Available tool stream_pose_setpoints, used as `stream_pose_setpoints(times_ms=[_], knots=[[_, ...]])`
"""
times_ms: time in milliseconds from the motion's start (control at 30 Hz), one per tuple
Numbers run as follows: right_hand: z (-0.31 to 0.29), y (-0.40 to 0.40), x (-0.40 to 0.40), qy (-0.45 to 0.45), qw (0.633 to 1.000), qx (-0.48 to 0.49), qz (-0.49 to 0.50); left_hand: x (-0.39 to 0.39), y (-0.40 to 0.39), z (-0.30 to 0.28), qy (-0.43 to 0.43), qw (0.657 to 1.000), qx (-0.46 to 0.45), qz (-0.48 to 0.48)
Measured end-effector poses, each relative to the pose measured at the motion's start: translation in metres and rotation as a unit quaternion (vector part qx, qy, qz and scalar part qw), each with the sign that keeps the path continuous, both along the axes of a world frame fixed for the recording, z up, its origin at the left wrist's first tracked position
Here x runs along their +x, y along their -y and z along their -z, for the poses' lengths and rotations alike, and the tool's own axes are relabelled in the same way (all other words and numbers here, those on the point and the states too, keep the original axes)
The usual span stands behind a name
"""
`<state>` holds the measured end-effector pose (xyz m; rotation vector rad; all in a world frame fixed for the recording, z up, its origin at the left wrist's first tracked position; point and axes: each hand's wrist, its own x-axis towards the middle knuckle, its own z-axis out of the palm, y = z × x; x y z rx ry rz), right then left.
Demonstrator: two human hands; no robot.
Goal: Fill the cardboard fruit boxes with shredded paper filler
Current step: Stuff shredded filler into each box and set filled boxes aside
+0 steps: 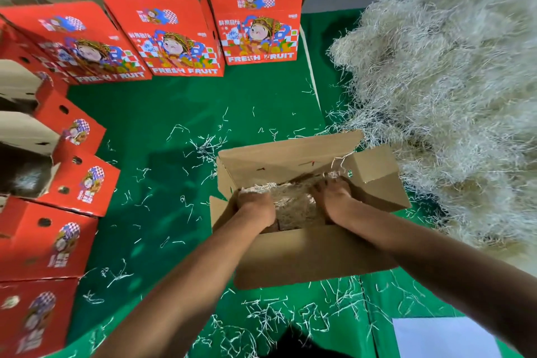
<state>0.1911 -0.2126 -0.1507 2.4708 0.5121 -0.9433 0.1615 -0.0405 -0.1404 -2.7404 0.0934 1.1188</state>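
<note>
Now both hands, left hand and right hand, press palms-down, fingers spread, on the filler inside the open box; the paper heap lies rightward, nearer the right hand.

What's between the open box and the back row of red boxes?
Head view: only green mat with stray paper shreds between the open box and red boxes.

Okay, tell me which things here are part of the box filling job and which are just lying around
Part of the job:
left hand and right hand, both down in the open box
filler in the box
big shredded paper pile
red fruit boxes

Just lying about:
loose strands on the green cloth
white sheet
</note>
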Motion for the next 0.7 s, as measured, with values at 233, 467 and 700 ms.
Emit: stream_pose_setpoints(times_ms=[233, 467, 700], knots=[[-0.012, 0.009, 0.01, 0.033, 0.996, 0.059, -0.056, -0.003, -0.002, 0.002, -0.005, 0.999, -0.042, 0.006], [-0.006, 0.004, 0.012, -0.075, 0.996, -0.03, -0.047, 0.001, 0.001, 0.003, -0.118, 0.987, 0.096, 0.047], [-0.012, -0.008, 0.005, -0.084, 0.995, 0.06, -0.01, 0.013, -0.016, -0.016, -0.019, 0.997, -0.006, 0.075]])
